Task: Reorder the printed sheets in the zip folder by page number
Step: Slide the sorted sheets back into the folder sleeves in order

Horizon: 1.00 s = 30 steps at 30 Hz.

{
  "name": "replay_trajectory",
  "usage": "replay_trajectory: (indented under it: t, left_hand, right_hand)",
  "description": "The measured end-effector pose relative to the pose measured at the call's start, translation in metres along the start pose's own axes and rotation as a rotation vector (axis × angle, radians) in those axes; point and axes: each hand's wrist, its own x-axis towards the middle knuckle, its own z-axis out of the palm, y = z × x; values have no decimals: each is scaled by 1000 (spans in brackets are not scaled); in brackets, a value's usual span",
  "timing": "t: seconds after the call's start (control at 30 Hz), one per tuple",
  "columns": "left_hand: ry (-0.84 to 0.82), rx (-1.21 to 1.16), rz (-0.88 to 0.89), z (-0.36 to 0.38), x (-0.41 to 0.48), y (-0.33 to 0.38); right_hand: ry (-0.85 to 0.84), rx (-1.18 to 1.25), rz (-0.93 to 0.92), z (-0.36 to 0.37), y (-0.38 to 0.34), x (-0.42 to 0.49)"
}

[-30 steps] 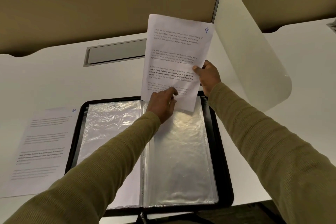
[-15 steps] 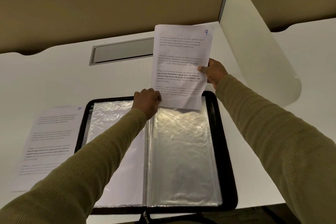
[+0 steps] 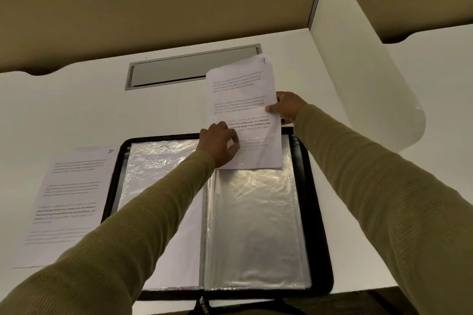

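Note:
A black zip folder (image 3: 318, 212) lies open on the white desk, showing clear plastic sleeves (image 3: 256, 225) on both sides. A printed sheet marked 9 (image 3: 243, 89) stands over the top of the right sleeve, its lower part down at the sleeve's mouth. My right hand (image 3: 288, 107) pinches the sheet's right edge. My left hand (image 3: 220, 143) pinches the sheet's lower left part at the sleeve's top edge. Another printed sheet marked 10 (image 3: 69, 202) lies flat on the desk left of the folder.
A grey cable hatch (image 3: 189, 69) is set into the desk behind the folder. A white rounded divider panel (image 3: 363, 64) stands at the right. A beige partition wall (image 3: 153, 7) runs along the back. The folder's zip pull (image 3: 203, 304) hangs at the near edge.
The sheet marked 9 has come down, its lower part reaching the right sleeve's top. My left hand moved right onto the sheet's lower left part.

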Motion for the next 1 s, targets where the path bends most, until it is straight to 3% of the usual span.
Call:
replay_trajectory:
  t: [0.27, 0.67, 1.0]
  left_hand:
    - [13, -11, -5, 4, 14, 14]
    - [-44, 24, -33, -3, 71, 24]
    - [-204, 84, -47, 2, 145, 28]
  right_hand:
    - [-26, -215, 58, 7, 20, -9]
    - [454, -70, -68, 41, 77, -70]
    - [439, -20, -75, 60, 123, -120]
